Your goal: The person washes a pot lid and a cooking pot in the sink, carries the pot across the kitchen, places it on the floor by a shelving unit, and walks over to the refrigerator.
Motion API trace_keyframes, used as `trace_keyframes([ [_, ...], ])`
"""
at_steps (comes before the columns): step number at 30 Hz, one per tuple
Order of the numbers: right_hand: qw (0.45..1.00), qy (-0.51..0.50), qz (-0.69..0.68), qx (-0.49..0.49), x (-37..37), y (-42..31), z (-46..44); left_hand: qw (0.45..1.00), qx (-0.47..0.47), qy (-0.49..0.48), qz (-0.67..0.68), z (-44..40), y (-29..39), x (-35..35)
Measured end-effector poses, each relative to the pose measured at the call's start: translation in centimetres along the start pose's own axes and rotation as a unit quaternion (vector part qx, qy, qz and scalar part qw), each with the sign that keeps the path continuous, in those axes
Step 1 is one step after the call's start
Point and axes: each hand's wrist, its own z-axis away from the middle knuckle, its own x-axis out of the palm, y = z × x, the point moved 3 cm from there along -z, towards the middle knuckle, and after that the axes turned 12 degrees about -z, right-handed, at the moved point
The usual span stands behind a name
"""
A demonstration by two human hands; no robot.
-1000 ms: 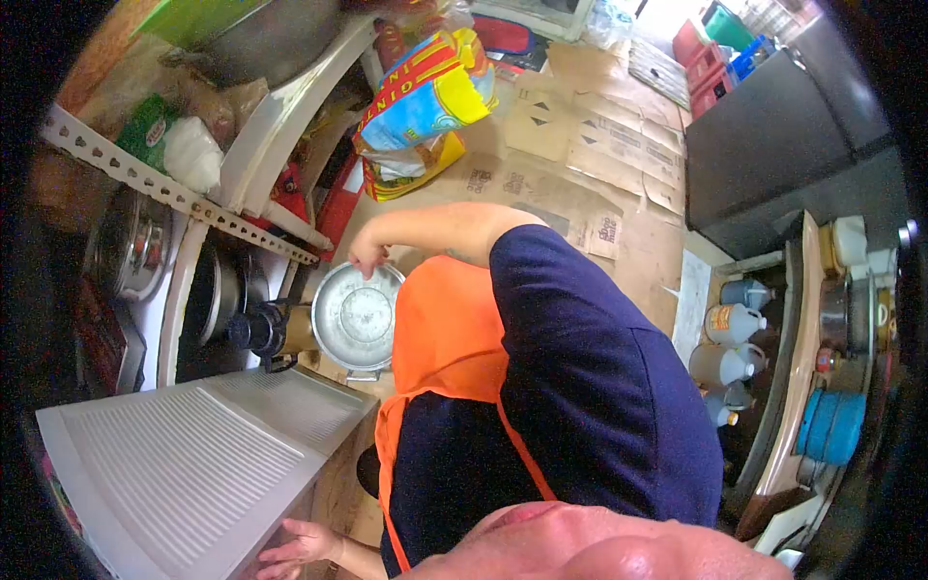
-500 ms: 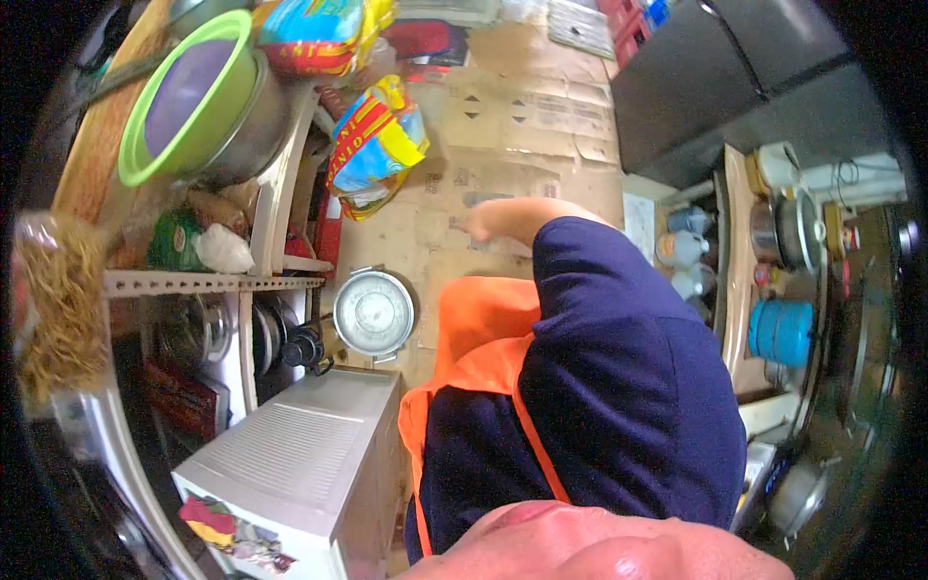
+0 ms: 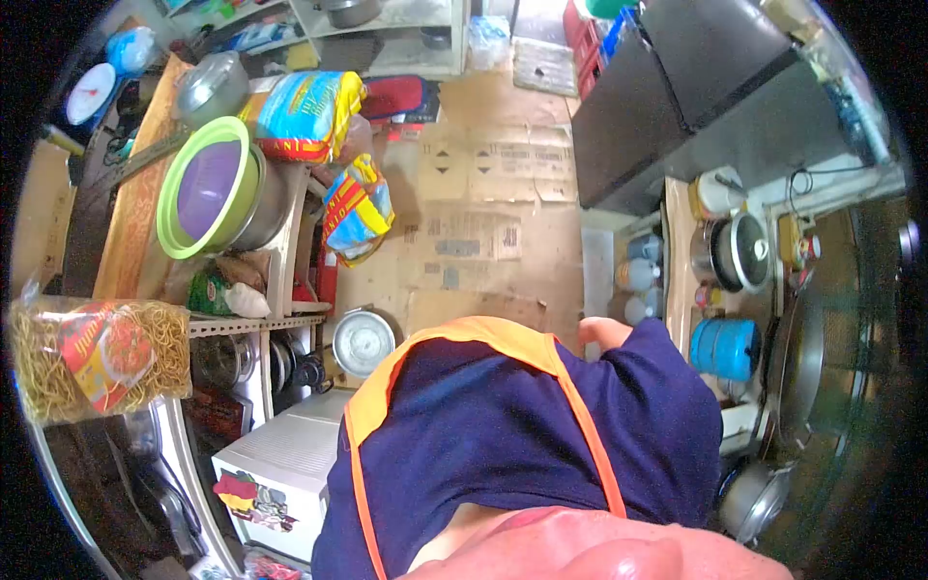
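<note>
At my right side the bare end of my right arm and hand [image 3: 605, 333] pokes out past the navy sleeve [image 3: 657, 396]. Its fingers cannot be made out, and no object shows in it. It is nearest to the cardboard-covered floor [image 3: 483, 261] and the shelf on the right. My left hand does not show. An orange apron [image 3: 474, 331] covers my front. At the far left is a clear pack of dried noodles [image 3: 159, 362] with a red label; what holds it up is not visible.
Left shelving carries a green basin [image 3: 174, 232], a lidded pot [image 3: 211, 87] and a yellow-blue sack [image 3: 304, 111]. Another sack [image 3: 358, 213] and an aluminium pot [image 3: 363, 343] stand lower. A dark fridge [image 3: 667, 106], a blue container [image 3: 725, 348] and a wide pan [image 3: 797, 358] line the right.
My right arm has drawn back from over the floor in front to my right side. The view has shifted, showing more of the back shelves and the noodle pack.
</note>
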Motion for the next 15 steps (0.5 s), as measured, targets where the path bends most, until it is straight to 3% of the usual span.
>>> trace_keyframes([
  [1, 0.999, 0.005, -0.012, -0.052, 0.2, -1.2, -1.2, 1.000, 0.005, -0.001, 0.005, -0.7, 0.6, -0.7],
  [3, 0.973, -0.051, 0.222, 0.033, 1.0, -4.0, -8.7, 1.000, 0.014, -0.001, 0.015, -2.2, 1.7, -1.8],
  [4, 0.886, -0.099, 0.437, 0.122, 1.5, -5.6, -12.2, 1.000, 0.017, -0.001, 0.020, -3.1, 2.4, -2.4],
  [8, 0.913, -0.056, 0.402, 0.043, 1.7, -14.5, -17.9, 0.999, 0.024, -0.007, 0.037, -7.1, 4.3, -4.4],
  [11, 0.886, -0.075, 0.457, 0.004, 2.4, -20.8, -22.4, 0.999, 0.031, -0.012, 0.043, -10.9, 6.2, -6.2],
  [15, 0.918, -0.096, 0.381, -0.043, 2.4, -26.1, -26.6, 0.997, 0.058, -0.015, 0.041, -17.0, 9.3, -9.5],
])
